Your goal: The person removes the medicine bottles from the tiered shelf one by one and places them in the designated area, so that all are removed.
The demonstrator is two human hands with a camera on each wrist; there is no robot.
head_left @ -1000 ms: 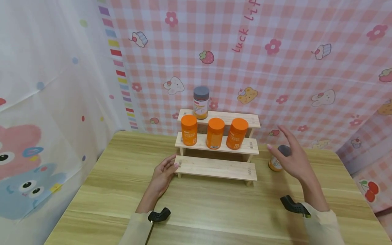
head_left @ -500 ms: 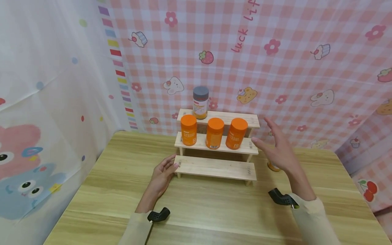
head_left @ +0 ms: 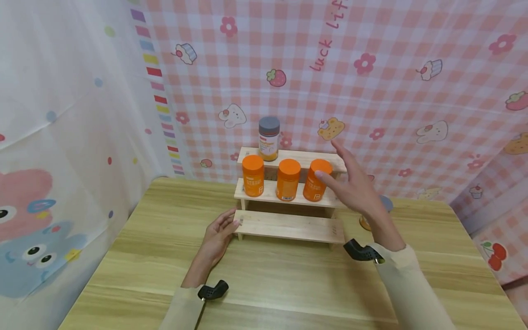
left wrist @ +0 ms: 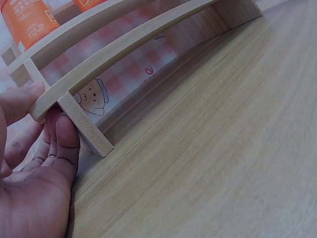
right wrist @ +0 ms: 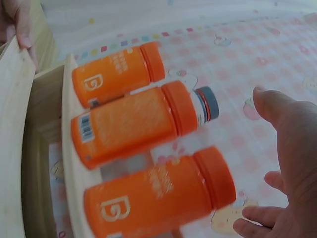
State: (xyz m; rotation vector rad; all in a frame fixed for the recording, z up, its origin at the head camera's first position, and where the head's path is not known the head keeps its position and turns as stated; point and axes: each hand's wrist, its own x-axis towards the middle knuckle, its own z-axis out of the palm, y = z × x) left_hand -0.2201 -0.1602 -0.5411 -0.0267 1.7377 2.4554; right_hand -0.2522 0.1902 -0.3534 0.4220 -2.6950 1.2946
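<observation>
A three-step wooden display rack (head_left: 288, 225) stands on the table. My left hand (head_left: 218, 236) pinches the left end of its lowest step, thumb on top and fingers curled underneath, as the left wrist view shows. Three orange bottles with orange caps stand upright along the middle step: a left one (head_left: 253, 176), a middle one (head_left: 288, 180) and a right one (head_left: 315, 188). On the top step, toward the left, is a grey-capped bottle (head_left: 269, 140). My right hand (head_left: 356, 190) hovers with fingers spread, its thumb overlapping the right orange bottle's cap in the head view, and holds nothing.
Another grey-capped bottle (head_left: 386, 203) stands on the table right of the rack, partly hidden behind my right hand and wrist. Pink checked cloth (head_left: 404, 91) hangs right behind the rack. A white printed curtain (head_left: 82, 137) borders the table (head_left: 264, 284) on the left.
My right hand has moved left and slightly up, from beside the grey-capped bottle on the table to the right orange bottle. The left hand keeps its grip on the rack.
</observation>
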